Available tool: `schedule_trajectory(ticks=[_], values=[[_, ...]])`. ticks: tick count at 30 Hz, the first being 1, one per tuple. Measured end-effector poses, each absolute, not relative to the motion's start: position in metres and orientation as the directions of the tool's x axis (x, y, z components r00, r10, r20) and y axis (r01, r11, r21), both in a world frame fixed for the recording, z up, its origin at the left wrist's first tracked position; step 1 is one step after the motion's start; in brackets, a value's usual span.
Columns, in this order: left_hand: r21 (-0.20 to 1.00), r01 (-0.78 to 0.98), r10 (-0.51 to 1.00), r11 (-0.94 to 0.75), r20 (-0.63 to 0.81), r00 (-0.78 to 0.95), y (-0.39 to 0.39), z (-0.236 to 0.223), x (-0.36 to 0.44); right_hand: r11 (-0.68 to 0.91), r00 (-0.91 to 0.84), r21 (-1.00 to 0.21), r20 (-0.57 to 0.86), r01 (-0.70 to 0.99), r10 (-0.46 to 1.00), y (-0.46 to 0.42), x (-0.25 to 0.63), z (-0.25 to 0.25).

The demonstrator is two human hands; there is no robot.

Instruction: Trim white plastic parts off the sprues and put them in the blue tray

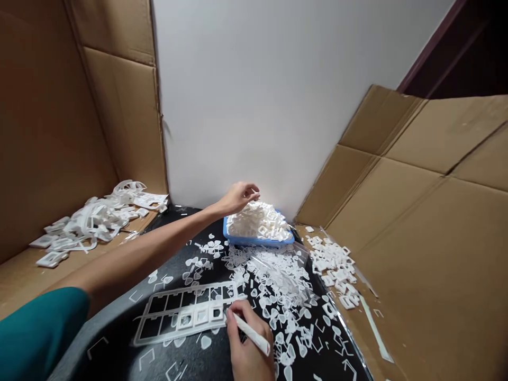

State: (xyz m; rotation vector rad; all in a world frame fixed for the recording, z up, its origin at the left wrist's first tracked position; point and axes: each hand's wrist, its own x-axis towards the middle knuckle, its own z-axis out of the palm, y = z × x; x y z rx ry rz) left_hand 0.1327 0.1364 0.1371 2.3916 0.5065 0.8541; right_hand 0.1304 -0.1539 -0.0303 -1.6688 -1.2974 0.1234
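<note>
My left hand (241, 196) hovers over a heap of small white square pieces (264, 221) in a blue basket (260, 242). Its fingers are loosely curved and a little apart, with nothing visible between them. Down at the front, my right hand (253, 338) is closed around a white pen-shaped tool (252, 334). The tool's tip end lies by the right part of a white plastic grid frame (166, 336), flat on the black surface. Several white square pieces (201, 316) with windows sit in the frame's lower row.
White offcuts (281, 280) lie scattered over the black surface (119, 344). Thicker white scraps (97, 217) are heaped at the left on cardboard. More square pieces (333, 264) lie at the right beside a pale strip (375, 328). Cardboard walls (428, 222) stand on both sides.
</note>
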Motion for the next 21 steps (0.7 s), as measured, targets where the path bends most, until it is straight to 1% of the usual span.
schedule_trajectory(ticks=[3, 6, 8, 9, 10, 11, 12, 13, 14, 16, 19, 21], values=[[0.496, 0.242, 0.494, -0.834, 0.474, 0.729, 0.150, 0.140, 0.154, 0.059, 0.410, -0.728, 0.449, 0.683, 0.794, -0.154, 0.131, -0.030], [0.395, 0.284, 0.463, -0.874, 0.497, 0.734, 0.138, 0.133, 0.144, 0.001, 0.421, -0.749, 0.374, 0.662, 0.827, -0.158, 0.131, -0.021], [0.353, 0.281, 0.434, -0.892, 0.502, 0.748, 0.114, 0.126, 0.122, -0.028, 0.415, -0.772, 0.310, 0.635, 0.855, -0.162, 0.132, -0.013], [0.326, 0.271, 0.408, -0.906, 0.498, 0.765, 0.098, 0.121, 0.108, -0.030, 0.413, -0.783, 0.294, 0.621, 0.862, -0.163, 0.132, -0.009], [0.239, 0.255, 0.342, -0.937, 0.485, 0.805, 0.082, 0.116, 0.092, -0.029, 0.412, -0.794, 0.283, 0.607, 0.866, -0.164, 0.133, -0.006], [0.178, 0.238, 0.294, -0.955, 0.464, 0.835, 0.067, 0.109, 0.076, -0.024, 0.412, -0.805, 0.277, 0.593, 0.868, -0.164, 0.134, -0.004], [0.145, 0.191, 0.235, -0.971, 0.410, 0.881, 0.052, 0.102, 0.060, -0.015, 0.413, -0.815, 0.278, 0.579, 0.867, -0.164, 0.135, -0.003], [0.139, 0.140, 0.181, -0.980, 0.353, 0.918, 0.038, 0.094, 0.044, -0.013, 0.418, -0.824, 0.274, 0.567, 0.866, -0.164, 0.136, -0.003], [0.161, 0.094, 0.138, -0.983, 0.287, 0.948, 0.026, 0.085, 0.030, -0.010, 0.432, -0.833, 0.277, 0.553, 0.858, -0.163, 0.137, -0.004], [0.243, 0.080, 0.124, -0.967, 0.173, 0.977, 0.009, 0.067, 0.007, 0.006, 0.447, -0.853, 0.280, 0.522, 0.850, -0.163, 0.139, -0.005], [0.373, 0.158, 0.193, -0.914, 0.057, 0.980, -0.004, 0.042, -0.014, 0.030, 0.463, -0.882, 0.275, 0.470, 0.842, -0.164, 0.140, -0.006], [0.427, 0.206, 0.244, -0.880, 0.035, 0.969, -0.006, 0.030, -0.019, 0.027, 0.471, -0.889, 0.268, 0.458, 0.840, -0.164, 0.139, -0.006]])
